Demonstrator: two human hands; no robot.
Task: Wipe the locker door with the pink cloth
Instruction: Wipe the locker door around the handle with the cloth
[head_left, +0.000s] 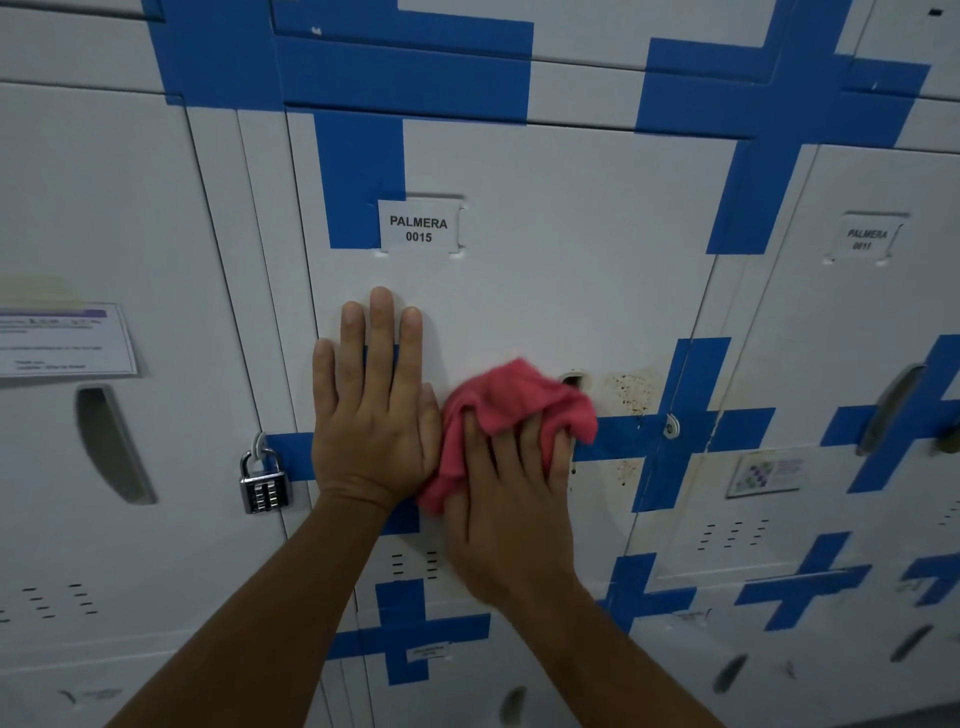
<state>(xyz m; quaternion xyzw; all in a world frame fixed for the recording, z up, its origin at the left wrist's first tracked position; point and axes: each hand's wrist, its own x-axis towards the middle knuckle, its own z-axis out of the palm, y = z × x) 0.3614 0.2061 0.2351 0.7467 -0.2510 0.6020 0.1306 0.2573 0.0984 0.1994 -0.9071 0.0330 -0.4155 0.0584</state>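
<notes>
A white locker door with blue tape crosses fills the middle of the view; its label reads PALMERA 0015. My left hand lies flat against the door, fingers together and pointing up, holding nothing. Just to its right, my right hand presses a crumpled pink cloth onto the door, fingers gripping into the cloth. The cloth partly covers the recessed handle slot. Brownish rust-like stains mark the door to the right of the cloth.
A combination padlock hangs on the hasp at the door's left edge. A paper notice is stuck on the left neighbouring locker. The right locker carries a label and a small sticker. More lockers sit below.
</notes>
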